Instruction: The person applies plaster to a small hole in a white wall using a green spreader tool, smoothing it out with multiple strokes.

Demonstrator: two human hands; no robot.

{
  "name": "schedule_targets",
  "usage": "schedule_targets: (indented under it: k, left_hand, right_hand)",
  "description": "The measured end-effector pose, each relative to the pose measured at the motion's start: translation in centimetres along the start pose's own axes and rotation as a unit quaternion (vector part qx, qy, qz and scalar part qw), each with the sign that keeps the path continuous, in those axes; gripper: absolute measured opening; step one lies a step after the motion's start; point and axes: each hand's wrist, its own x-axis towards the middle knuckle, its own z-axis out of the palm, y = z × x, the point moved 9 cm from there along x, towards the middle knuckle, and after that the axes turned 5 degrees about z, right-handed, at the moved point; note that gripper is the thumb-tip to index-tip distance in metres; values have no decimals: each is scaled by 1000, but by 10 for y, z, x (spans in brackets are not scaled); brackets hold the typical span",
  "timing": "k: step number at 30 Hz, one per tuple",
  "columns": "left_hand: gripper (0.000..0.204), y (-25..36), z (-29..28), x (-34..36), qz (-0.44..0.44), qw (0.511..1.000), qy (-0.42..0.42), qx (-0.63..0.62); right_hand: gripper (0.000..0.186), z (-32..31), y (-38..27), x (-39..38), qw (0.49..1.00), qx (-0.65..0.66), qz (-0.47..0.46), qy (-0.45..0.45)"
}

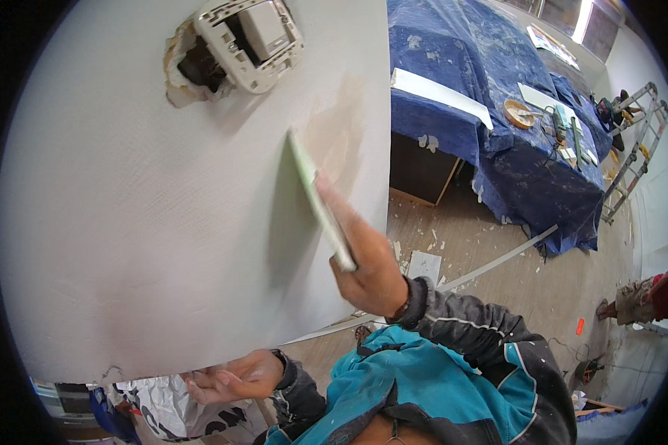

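Observation:
My right hand (367, 259) grips a pale green flat scraper (315, 194) and presses its long edge against the white textured wall (148, 222). The blade lies just left of a tan, smoothed patch (341, 141) near the wall's corner edge. My left hand (234, 378) hangs low under the wall's bottom edge, palm up, fingers loosely curled and holding nothing. At the top of the wall an unmounted switch frame (249, 41) sticks out of a rough hole (189, 70).
Blue sheeting (490, 81) covers furniture to the right, with a round tin (519, 113), tools and white strips on it. A ladder (634, 148) leans at the far right. The wooden floor (512, 274) carries debris and a long white strip. Another person's arm (646, 297) shows at the right edge.

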Motion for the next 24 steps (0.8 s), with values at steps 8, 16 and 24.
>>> schedule_targets:
  k: [8,16,24]
  left_hand:
    - [55,-18,-5,-8,-143,987,52,-59]
    - [29,42,21,19,157,968,-49,187]
    - [41,48,25,24,150,967,-78,192]
  right_hand:
    - [94,-5,22,-47,966,-115,-140,-187]
    - [79,-68,50,13,979,180,92,34]
    - [80,-54,4,52,993,50,-59,94]
